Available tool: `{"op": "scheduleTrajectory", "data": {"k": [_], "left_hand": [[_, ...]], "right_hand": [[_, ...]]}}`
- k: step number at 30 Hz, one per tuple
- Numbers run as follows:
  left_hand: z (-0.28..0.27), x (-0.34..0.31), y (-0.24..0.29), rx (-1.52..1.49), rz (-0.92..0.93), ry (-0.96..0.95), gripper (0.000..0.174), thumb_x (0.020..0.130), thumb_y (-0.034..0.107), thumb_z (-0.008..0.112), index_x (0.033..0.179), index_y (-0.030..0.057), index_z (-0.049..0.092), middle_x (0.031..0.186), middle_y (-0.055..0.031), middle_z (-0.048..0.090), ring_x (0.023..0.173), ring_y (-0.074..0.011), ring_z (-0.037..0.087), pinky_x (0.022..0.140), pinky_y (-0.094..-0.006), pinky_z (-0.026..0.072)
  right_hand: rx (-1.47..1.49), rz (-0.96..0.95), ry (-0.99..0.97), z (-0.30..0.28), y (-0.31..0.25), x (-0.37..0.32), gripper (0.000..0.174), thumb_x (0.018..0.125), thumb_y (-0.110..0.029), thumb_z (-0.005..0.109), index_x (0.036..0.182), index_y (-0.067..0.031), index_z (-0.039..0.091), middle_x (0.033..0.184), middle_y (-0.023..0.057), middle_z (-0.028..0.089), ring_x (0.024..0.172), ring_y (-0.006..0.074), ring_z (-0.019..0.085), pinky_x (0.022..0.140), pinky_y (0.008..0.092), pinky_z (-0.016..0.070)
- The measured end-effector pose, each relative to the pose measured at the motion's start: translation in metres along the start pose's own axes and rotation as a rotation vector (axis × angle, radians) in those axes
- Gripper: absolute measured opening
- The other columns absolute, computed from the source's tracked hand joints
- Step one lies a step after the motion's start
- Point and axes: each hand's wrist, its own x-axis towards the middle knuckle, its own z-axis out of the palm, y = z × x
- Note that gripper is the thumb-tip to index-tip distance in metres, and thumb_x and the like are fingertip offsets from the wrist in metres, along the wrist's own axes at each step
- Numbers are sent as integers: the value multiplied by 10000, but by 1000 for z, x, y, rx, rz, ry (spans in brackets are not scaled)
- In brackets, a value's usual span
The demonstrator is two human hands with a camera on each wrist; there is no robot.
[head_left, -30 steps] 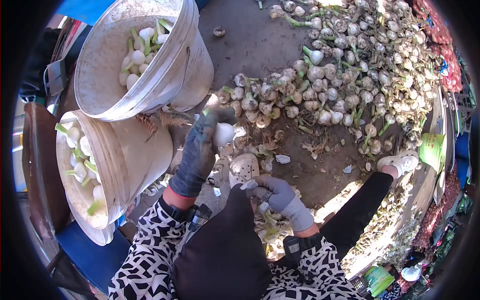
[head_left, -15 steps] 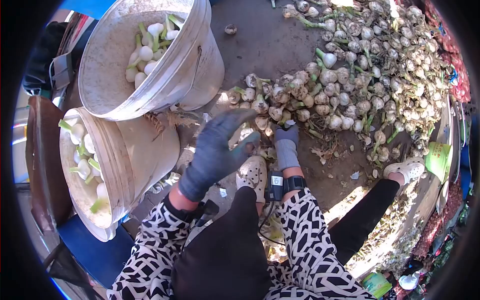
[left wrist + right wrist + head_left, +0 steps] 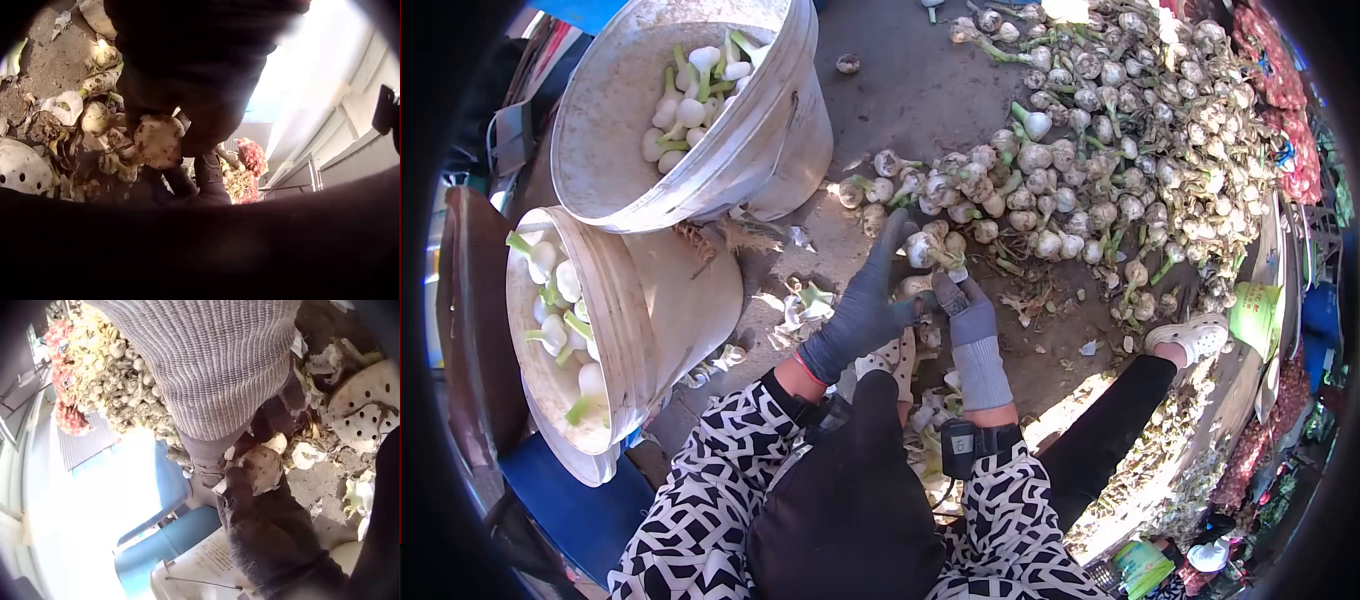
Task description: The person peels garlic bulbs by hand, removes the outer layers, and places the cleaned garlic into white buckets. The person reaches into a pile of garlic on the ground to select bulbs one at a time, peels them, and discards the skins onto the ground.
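A soil-stained garlic bulb (image 3: pixel 915 287) lies between my two gloved hands, just above the ground. My right hand (image 3: pixel 972 318), in a grey knit-cuffed glove, holds it with curled fingers. A small white piece shows at that hand's thumb. My left hand (image 3: pixel 862 305), in a dark glove, stands around the bulb with index finger and thumb spread wide. In the left wrist view, the flat brown face of the bulb (image 3: pixel 159 142) shows beside dark fingers. The right wrist view shows the same bulb (image 3: pixel 261 469), with the left index finger alongside it.
An unpeeled garlic heap (image 3: pixel 1100 170) spreads ahead and right. Two tilted white buckets, one upper (image 3: pixel 785 150) and one lower (image 3: pixel 680 300), hold cleaned bulbs at left. Peelings (image 3: pixel 805 305) litter the ground near a perforated clog (image 3: pixel 885 355). Red mesh bags (image 3: pixel 1290 150) stand far right.
The white, cleaned bulb in my left hand a second ago has left it. My right hand went from my lap to the heap, then drew back with a dirty bulb to my left hand.
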Motion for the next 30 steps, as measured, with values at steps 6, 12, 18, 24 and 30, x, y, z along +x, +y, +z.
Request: {"op": "scheduleTrajectory", "data": {"k": [6, 12, 18, 24, 30], "left_hand": [[4, -4, 26, 230, 109, -14, 973, 760, 72, 776, 1517, 72, 163, 1510, -186, 308, 1240, -279, 532, 1028, -382, 440], [-5, -15, 40, 697, 176, -121, 740, 759, 231, 815, 1377, 45, 455, 1336, -144, 517, 1149, -241, 577, 946, -382, 483], [-14, -9, 43, -627, -576, -151, 722, 807, 172, 747, 1397, 17, 362, 1186, -174, 582, 999, -248, 645, 852, -364, 545], [-24, 11, -5, 269, -247, -302, 433, 1016, 393, 428, 1160, 15, 582, 1018, -118, 669, 870, -210, 655, 823, -332, 513], [-21, 6, 14, 183, -300, -104, 585, 1044, 471, 278, 1220, -7, 566, 1042, -107, 653, 956, -173, 624, 874, -301, 484]], "right_hand": [[-31, 5, -79, -8, 2, 11, 253, 896, -252, 707, 1047, -49, 700, 789, -43, 637, 598, 24, 486, 511, 192, 372], [61, -33, -57, -9, -11, -12, 178, 912, -206, 679, 1004, -53, 694, 795, -35, 637, 606, 31, 514, 522, 199, 402], [-38, -51, -97, -13, -27, -33, 179, 929, -165, 641, 1053, -37, 663, 800, 3, 654, 628, 46, 571, 502, 192, 418], [281, 164, -589, -11, -26, -48, 331, 889, -211, 649, 1112, 26, 583, 676, 50, 608, 443, 89, 482, 398, 225, 351], [710, 150, -683, -7, -14, -31, 461, 904, -287, 633, 1211, 30, 500, 675, 93, 594, 397, 109, 464, 336, 232, 339]]}}
